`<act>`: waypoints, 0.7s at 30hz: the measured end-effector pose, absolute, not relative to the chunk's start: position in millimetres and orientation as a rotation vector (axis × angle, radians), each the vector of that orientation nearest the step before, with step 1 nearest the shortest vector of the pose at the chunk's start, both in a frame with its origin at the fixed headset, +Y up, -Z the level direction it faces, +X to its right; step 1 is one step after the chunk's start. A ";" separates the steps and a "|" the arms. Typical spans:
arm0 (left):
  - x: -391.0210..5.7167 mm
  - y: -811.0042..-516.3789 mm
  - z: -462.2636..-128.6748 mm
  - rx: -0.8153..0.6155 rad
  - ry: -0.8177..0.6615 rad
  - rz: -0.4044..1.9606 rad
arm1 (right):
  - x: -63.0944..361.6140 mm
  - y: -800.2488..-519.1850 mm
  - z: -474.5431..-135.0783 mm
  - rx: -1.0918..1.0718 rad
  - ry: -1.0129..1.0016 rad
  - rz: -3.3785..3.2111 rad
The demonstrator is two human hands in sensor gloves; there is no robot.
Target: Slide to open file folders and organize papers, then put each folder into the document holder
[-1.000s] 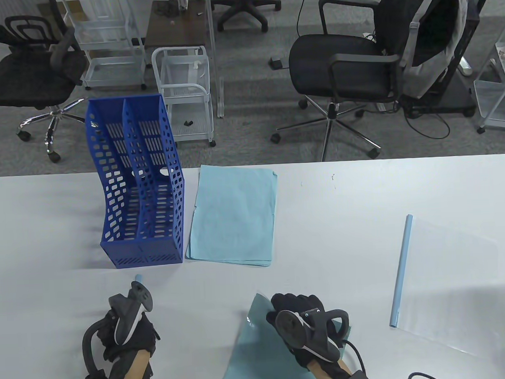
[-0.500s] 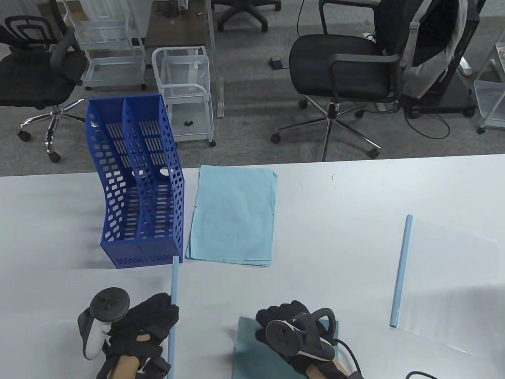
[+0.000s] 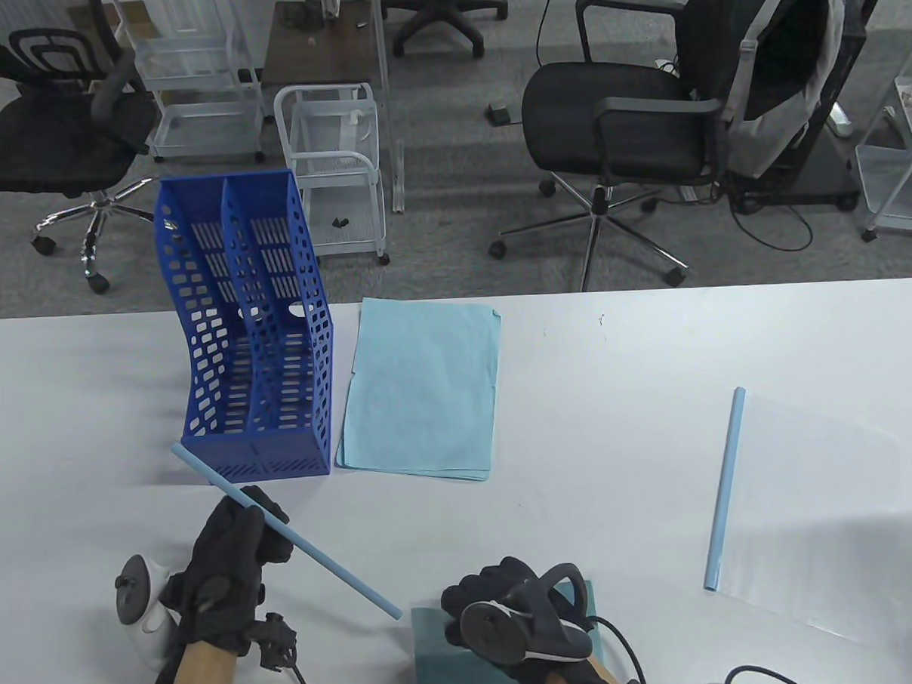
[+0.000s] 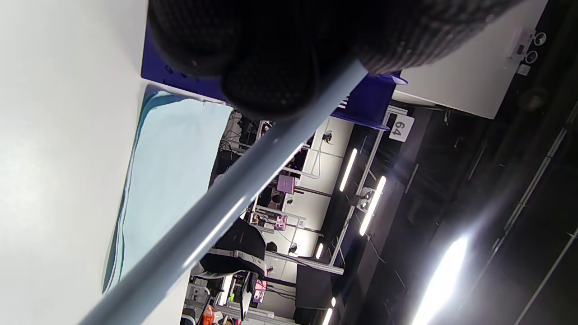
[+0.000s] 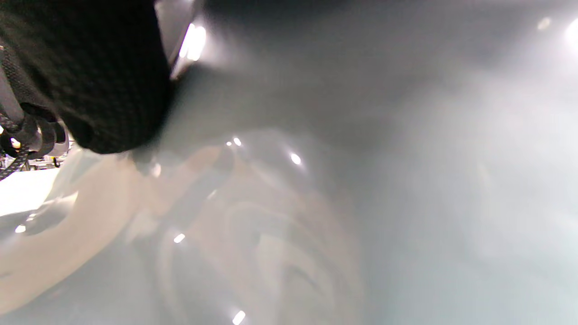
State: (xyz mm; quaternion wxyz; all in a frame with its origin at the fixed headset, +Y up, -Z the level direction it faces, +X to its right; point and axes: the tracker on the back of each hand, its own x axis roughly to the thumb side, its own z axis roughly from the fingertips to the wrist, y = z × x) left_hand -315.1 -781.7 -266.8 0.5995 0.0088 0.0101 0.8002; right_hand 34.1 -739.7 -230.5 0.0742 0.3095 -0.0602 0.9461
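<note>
My left hand [image 3: 235, 552] grips the pale blue slide bar [image 3: 287, 532], fingers curled round it; it slants from beyond my knuckles toward my right hand [image 3: 505, 608]. That hand lies on the teal folder [image 3: 440, 660] on the desk [image 3: 616, 365]; I cannot tell its curl. Beyond my left hand stands the blue document holder [image 3: 247, 328]; a sign behind it reads "64" [image 4: 395, 128].

Table view looks down from above; wrist views sit close, left one sideways
</note>
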 end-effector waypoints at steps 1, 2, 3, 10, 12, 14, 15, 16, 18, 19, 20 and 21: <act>-315.5 -781.9 -266.7 0.022 0.025 1.859 | 33.7 -739.5 -230.1 0.932 -0.180 2.840; -316.0 -782.3 -266.6 0.024 0.035 1.867 | 33.2 -739.4 -229.7 0.938 -0.175 2.839; -316.3 -782.4 -266.5 0.025 0.036 1.872 | 33.0 -739.7 -229.6 0.940 -0.172 2.838; -313.0 -781.0 -268.2 -0.021 -0.004 1.856 | 30.6 -740.5 -228.5 0.958 -0.152 2.843; -310.9 -778.9 -269.0 -0.036 -0.038 1.837 | 29.5 -740.6 -227.9 0.967 -0.141 2.845; -308.3 -774.1 -269.6 -0.046 -0.086 1.810 | 27.5 -741.0 -227.5 0.985 -0.112 2.866; -307.2 -772.1 -269.6 -0.049 -0.101 1.792 | 26.6 -741.0 -227.2 0.995 -0.094 2.875; -304.3 -768.3 -269.2 -0.054 -0.131 1.752 | 24.8 -740.8 -226.5 1.007 -0.073 2.884; -296.9 -761.0 -267.9 -0.060 -0.170 1.675 | 20.7 -739.6 -224.6 1.033 -0.036 2.899; -293.0 -757.8 -267.2 -0.064 -0.187 1.637 | 18.9 -738.9 -223.8 1.045 -0.013 2.904; -286.0 -753.2 -265.9 -0.075 -0.208 1.569 | 16.4 -737.5 -222.3 1.059 0.012 2.909; -281.0 -750.5 -265.0 -0.080 -0.222 1.523 | 14.6 -737.0 -221.4 1.069 0.034 2.909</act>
